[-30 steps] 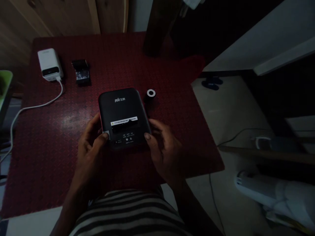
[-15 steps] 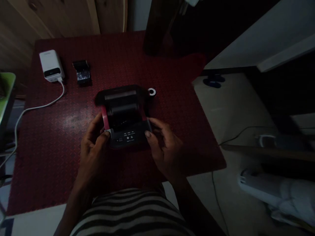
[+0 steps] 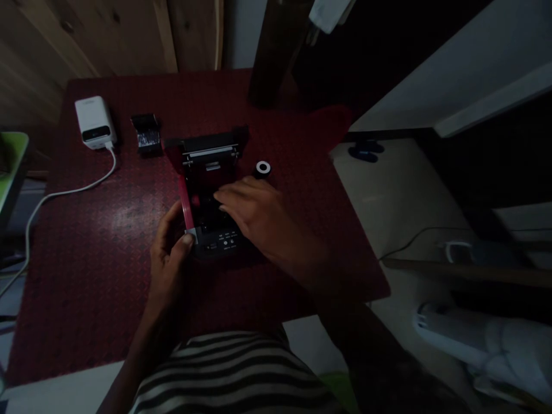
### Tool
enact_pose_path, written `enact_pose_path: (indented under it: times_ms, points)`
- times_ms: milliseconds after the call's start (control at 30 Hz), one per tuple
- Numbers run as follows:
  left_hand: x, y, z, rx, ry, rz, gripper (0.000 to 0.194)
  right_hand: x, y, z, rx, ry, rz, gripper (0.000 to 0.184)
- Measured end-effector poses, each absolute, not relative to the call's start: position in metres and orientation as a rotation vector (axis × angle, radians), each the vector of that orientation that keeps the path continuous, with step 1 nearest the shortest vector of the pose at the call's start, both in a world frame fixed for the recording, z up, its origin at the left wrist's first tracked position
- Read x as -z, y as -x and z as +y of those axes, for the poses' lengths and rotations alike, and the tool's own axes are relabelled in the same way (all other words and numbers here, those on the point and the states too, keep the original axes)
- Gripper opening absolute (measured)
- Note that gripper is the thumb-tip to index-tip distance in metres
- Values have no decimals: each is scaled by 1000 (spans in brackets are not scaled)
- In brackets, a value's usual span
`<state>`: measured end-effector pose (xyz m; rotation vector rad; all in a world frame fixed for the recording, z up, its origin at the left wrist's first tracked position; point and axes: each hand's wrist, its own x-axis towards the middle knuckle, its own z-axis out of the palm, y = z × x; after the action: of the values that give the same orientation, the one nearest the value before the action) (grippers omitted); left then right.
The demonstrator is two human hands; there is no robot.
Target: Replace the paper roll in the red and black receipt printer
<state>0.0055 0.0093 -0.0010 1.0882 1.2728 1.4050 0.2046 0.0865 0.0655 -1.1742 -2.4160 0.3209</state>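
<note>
On the red table cover (image 3: 107, 276), head view, dim light: small black printer (image 3: 218, 241), sitting near the middle, just ahead of a striped shirt (image 3: 233, 374). Lid (image 3: 209, 144) swung fully back and away, baring a dark paper bay edged in red down its left side. Front panel with tiny buttons and white lettering facing the wearer; grey latch tab at the front left corner.

Left hand (image 3: 170, 259): curled round the printer's front left corner, thumb pressed on the grey tab, fingers wrapped along the side. Firm clasp, steadying the body.

Right hand (image 3: 259, 218): palm down, fingers loosely spread and extended over the open bay, holding nothing visible. Whether the fingertips touch anything inside, impossible to tell in this gloom.

Just beside the right hand, toward the far right of the printer: small paper roll (image 3: 263, 168), lying apart from both hands. Farther off at the left rear: white box (image 3: 95, 122) with a white cable (image 3: 69, 187) trailing off the edge, and next to it a small black gadget (image 3: 146, 135).

Risks, as a judgement: lid likely to drop on the fingers if the body tips or gets jolted; roll round enough to be nudged away by the right wrist; poor light making a fumble inside the bay easy.
</note>
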Motion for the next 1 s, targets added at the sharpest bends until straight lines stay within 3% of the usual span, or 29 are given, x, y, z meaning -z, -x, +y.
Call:
enact_pose_path:
  times_ms: [133,600,767,1000]
  points:
    - [-1,-5,9,-1401,-1075,1238,48,-76,-178,112,-368,1295,-2741,27]
    - [1,-5,8,-1387,-1050,1268,53,-101,-173,115,-337,1345,-2869,29]
    - [0,-5,8,-1401,-1059,1253,52,-107,-201,91,-310,1238,-2546,23]
    - [-3,-6,7,-1383,-1051,1316,49,-79,-289,51,-675,1354,-1790,27]
